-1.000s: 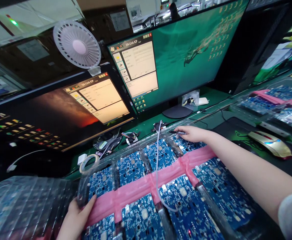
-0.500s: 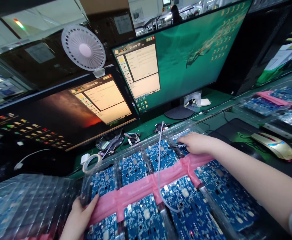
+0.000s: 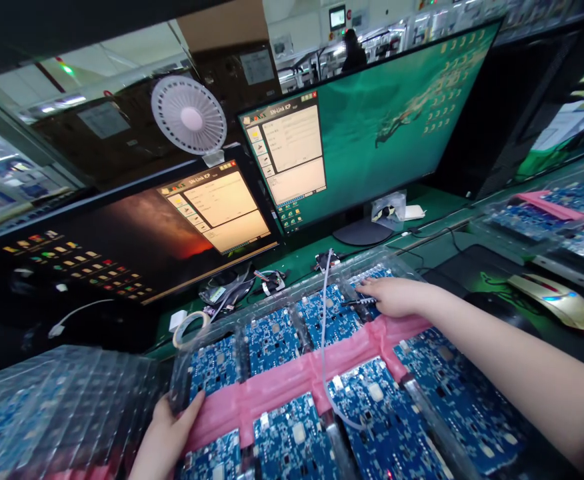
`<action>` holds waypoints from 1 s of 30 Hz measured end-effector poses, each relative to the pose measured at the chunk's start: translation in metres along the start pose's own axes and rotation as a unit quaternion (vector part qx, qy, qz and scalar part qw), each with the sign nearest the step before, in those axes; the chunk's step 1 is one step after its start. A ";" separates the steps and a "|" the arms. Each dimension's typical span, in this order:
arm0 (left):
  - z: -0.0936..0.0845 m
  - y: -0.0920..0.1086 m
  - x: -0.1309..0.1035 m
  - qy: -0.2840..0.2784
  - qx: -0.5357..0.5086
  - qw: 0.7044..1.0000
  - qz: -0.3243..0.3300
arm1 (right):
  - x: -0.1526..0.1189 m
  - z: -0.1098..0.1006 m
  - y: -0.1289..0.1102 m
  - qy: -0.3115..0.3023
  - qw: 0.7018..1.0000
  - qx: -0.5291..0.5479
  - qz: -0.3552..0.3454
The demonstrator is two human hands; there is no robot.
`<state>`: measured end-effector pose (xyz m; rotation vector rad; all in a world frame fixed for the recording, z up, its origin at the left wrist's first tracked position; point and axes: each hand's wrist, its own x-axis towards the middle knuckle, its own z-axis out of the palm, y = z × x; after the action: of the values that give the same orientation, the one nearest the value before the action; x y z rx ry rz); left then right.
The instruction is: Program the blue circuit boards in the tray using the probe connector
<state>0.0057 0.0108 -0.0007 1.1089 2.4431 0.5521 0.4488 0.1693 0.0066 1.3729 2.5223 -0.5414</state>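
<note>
My left hand [image 3: 165, 430] is at the left edge of a clear plastic tray [image 3: 176, 380]. Its thumb lies over the pink plastic strip [image 3: 272, 392], and its fingers curl round the rim, partly hidden. Blue circuit boards [image 3: 299, 437] lie in two rows in the tray, with the strip between them. Over the far right board [image 3: 369, 273] my right hand [image 3: 397, 297] is closed, a slim black item [image 3: 359, 302] with light marks poking out from under it. A thin white cable [image 3: 324, 333] crosses the tray to a near board, where a small red light glows.
Two monitors [image 3: 402, 127] stand behind the tray, a white fan [image 3: 189, 115] above the left one. Stacked clear trays [image 3: 67, 407] are at left. A tape roll [image 3: 192, 329] and loose cables lie behind. On the right are a gold mouse [image 3: 555, 300] and another board tray [image 3: 567, 207].
The whole view has shifted slightly, so things appear a little lower and further right. Both hands keep about the same places on the tray.
</note>
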 end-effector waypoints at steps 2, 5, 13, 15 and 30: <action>-0.001 0.003 -0.002 0.005 -0.007 1.000 -0.005 | -0.004 -0.004 -0.002 0.004 1.000 -0.001 0.004; -0.001 0.005 -0.003 0.010 -0.015 1.000 -0.014 | -0.008 -0.010 -0.006 0.005 1.000 -0.008 0.024; -0.002 -0.001 -0.002 0.020 0.015 1.000 0.005 | -0.011 0.003 -0.026 0.013 1.000 -0.007 0.007; -0.002 -0.004 -0.001 0.014 0.030 0.999 0.010 | -0.011 0.012 -0.023 0.024 1.000 0.004 0.003; -0.006 -0.002 -0.002 -0.002 0.022 1.000 0.017 | -0.013 0.015 -0.011 0.169 0.982 0.044 0.075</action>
<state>0.0030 0.0066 0.0041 1.1712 2.4479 0.5072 0.4470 0.1482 0.0000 1.8051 2.6446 -0.4239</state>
